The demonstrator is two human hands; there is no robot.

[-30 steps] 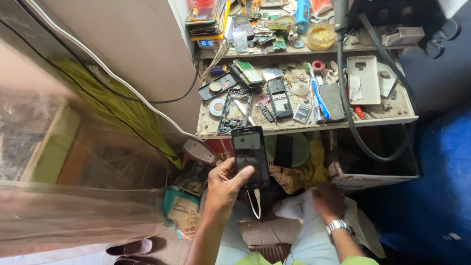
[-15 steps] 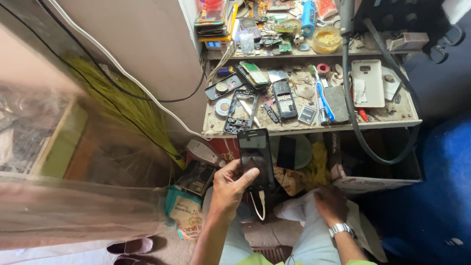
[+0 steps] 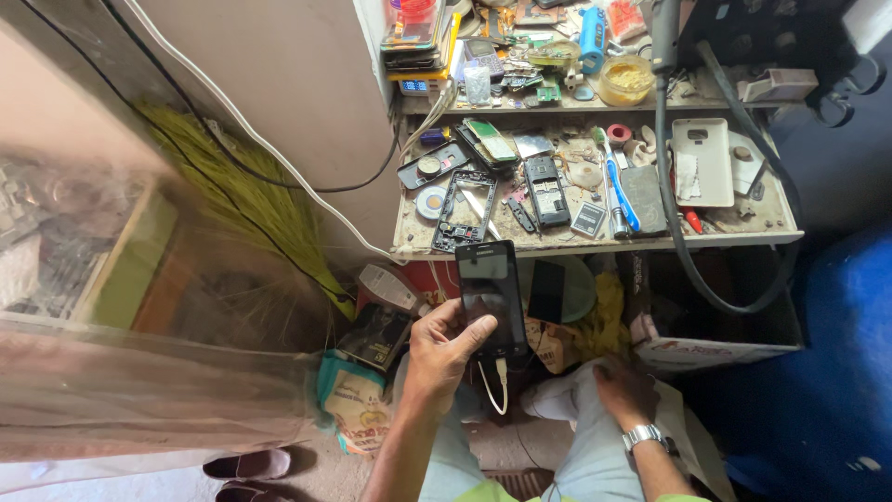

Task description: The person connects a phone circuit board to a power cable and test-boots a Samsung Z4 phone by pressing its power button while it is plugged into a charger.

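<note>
- Phone (image 3: 491,296), black with a dark screen, was held upright in the left hand (image 3: 444,351), just below the front edge of the bench (image 3: 595,244).
- Left fingers (image 3: 467,336) were clenched round the phone's lower half, thumb laid across the screen.
- White cable (image 3: 494,390) hung from the phone's bottom edge, looping down between the knees.
- Right hand (image 3: 621,390) rested palm down on the right knee, fingers loosely curled, grasping nothing; a metal wristwatch (image 3: 643,435) sat on that wrist.
- Bench was littered with phone parts: an empty phone frame (image 3: 466,210), an opened handset (image 3: 544,191), a toothbrush (image 3: 613,181), a white back cover (image 3: 701,160).
- Thick black hose (image 3: 671,186) draped over the bench edge.
- Broom (image 3: 251,200) of yellow-green bristles leaned against the wall, left of the bench.
- Second dark phone (image 3: 546,292) lay just right of the held one.
</note>
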